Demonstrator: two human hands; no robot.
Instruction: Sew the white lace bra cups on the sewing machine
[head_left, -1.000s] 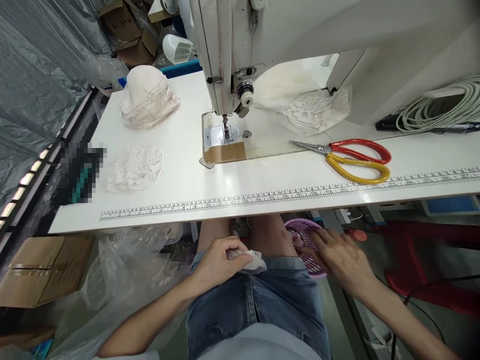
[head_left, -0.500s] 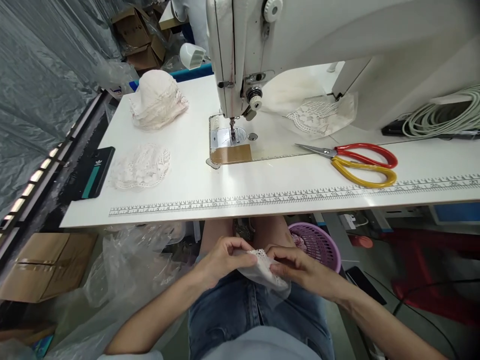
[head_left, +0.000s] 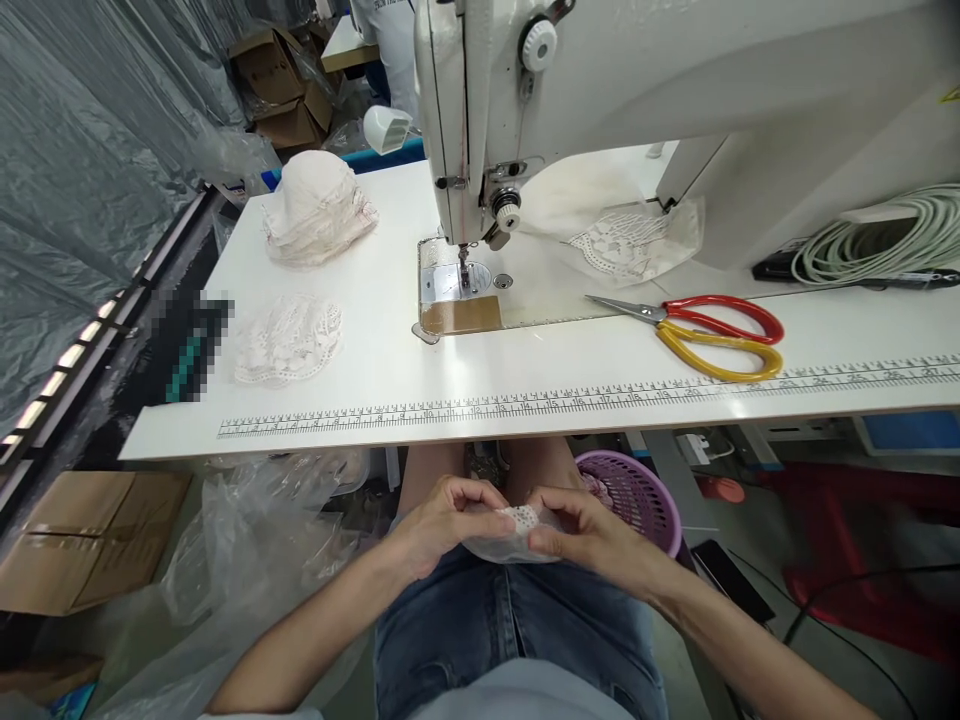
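Over my lap, a small piece of white lace fabric (head_left: 504,547) is stretched between both hands, its dotted lace edge facing up. My left hand (head_left: 454,525) pinches the left end between thumb and fingers. On the other end, my right hand (head_left: 581,530) grips the edge the same way. Above them on the table stands a white sewing machine (head_left: 480,130), its needle and presser foot over the metal plate. Another lace piece (head_left: 626,243) lies under the machine arm. Red and yellow handled scissors (head_left: 694,330) rest near the front edge.
A stack of pale fabric pieces (head_left: 316,208) and a flat lace piece (head_left: 289,340) lie on the table's left. A ruler strip (head_left: 555,398) runs along the front edge. Below are a purple basket (head_left: 664,500), plastic bags (head_left: 255,540) and a cardboard box (head_left: 86,540). A person (head_left: 394,50) is behind.
My right hand has shifted slightly left and up, closer to the left hand. The fabric's right part, which hung down before, is now folded up between the hands.
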